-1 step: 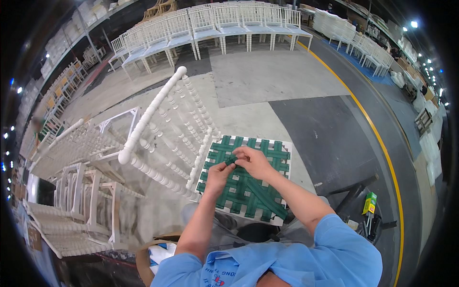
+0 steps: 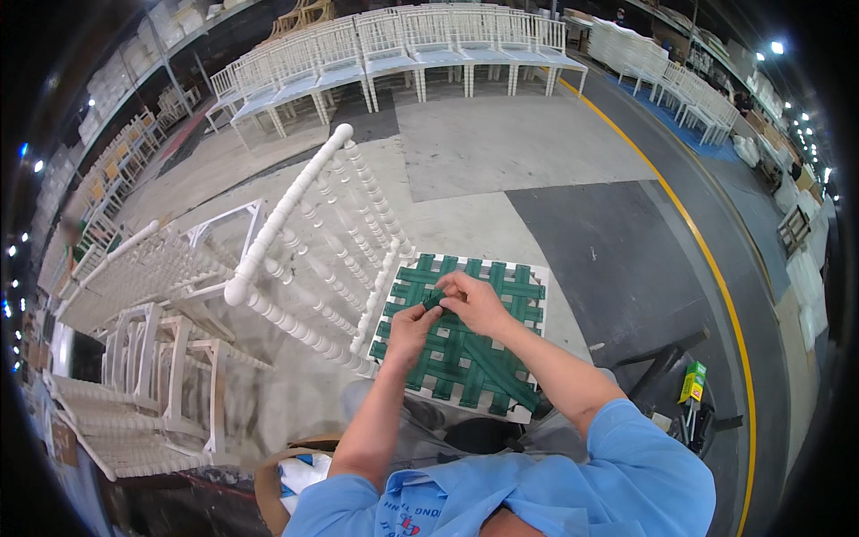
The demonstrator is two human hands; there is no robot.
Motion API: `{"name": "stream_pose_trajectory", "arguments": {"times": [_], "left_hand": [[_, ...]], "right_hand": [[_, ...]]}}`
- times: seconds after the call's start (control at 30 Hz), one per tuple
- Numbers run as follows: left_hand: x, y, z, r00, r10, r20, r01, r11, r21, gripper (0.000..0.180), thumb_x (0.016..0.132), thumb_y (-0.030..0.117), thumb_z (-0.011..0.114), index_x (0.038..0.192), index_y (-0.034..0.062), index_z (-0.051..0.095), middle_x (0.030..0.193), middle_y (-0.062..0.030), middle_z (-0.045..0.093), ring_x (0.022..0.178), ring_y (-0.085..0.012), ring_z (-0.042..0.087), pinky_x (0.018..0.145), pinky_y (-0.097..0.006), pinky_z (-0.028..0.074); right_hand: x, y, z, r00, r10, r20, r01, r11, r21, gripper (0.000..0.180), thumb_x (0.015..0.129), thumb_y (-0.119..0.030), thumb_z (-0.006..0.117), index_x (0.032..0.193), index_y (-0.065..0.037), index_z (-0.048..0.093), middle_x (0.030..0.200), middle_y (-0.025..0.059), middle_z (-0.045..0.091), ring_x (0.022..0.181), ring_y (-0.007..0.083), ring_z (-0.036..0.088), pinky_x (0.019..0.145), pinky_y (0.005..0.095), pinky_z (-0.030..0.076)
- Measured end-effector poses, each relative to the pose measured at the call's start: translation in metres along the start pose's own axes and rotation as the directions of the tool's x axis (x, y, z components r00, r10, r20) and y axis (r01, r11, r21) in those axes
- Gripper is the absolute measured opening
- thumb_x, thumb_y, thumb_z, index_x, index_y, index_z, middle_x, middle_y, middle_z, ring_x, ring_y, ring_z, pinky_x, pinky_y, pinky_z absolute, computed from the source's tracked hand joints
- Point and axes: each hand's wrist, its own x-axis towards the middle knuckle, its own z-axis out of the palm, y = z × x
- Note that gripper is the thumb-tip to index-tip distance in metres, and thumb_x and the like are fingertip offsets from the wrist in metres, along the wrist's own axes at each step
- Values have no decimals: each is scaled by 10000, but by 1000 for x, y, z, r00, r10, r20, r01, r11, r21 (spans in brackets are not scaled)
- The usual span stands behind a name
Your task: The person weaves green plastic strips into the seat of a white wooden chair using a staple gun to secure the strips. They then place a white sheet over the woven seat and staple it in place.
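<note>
Rows of white chairs [image 2: 429,54] are standing far off on the grey floor [image 2: 501,152]. Near the middle, the left hand [image 2: 413,324] and right hand [image 2: 474,302] are both pinching a green strap [image 2: 433,300] over a white chair's woven green seat [image 2: 465,336]. Fingers are hiding most of the strap's end.

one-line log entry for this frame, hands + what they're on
left hand: pinching green strap | right hand: pinching same strap | strap over green webbed seat of white chair | floor: concrete
</note>
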Motion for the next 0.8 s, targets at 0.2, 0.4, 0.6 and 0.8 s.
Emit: {"name": "stream_pose_trajectory", "arguments": {"times": [0.2,0.4,0.6,0.8], "left_hand": [[-3,-3,-5,987,70,-143,-99,972,-213,193,978,130,717,817,94,617,762,55,553,722,-65,488,682,-246,399],[-7,-3,-9,988,72,-135,-100,971,-217,121,978,110,710,875,84,654,801,43,583,766,-73,533,715,-253,436],[-10,2,16,839,473,-270,-412,876,252,140,947,55,719,1076,18,679,978,-31,673,884,-111,608,832,-275,508],[8,-27,10,860,438,-262,-399,897,190,225,957,45,702,1177,12,666,1079,-45,702,969,-141,642,867,-298,514]], "right_hand": [[9,-3,17,996,-83,42,88,988,-128,201,910,-96,716,1099,-52,664,978,124,721,896,262,710,786,380,551],[12,-3,12,949,-296,106,314,906,-283,155,907,-99,711,1055,-52,705,980,122,700,918,311,688,791,404,545],[20,9,1,947,-299,117,321,897,-304,129,921,-105,693,1040,-56,707,996,134,661,934,348,670,822,430,542],[37,18,4,956,-210,206,265,918,-296,110,912,-109,709,1002,-46,720,988,130,650,917,330,673,824,417,537]]}}
